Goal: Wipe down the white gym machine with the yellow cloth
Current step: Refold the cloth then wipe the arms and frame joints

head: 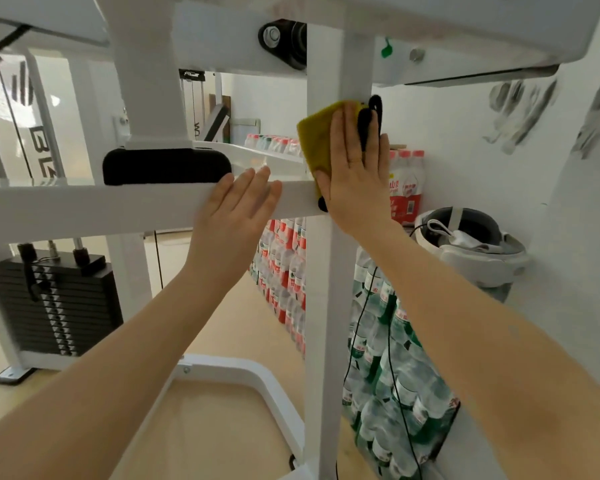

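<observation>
Black weight plates (54, 306) sit low at the far left, under the white gym machine's horizontal bar (118, 211), where your left hand (236, 216) rests flat, fingers spread. Further right, your right hand (357, 168), palm flat, presses the yellow cloth (316, 140) against the upright post (321, 306).

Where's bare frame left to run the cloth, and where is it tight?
Free: the horizontal bar from the left hand out to the left edge, and the upright post below the right hand. Crowded: beside the yellow cloth, where a black hook sits, and right of the post, where water bottles and a cable pack close.
</observation>
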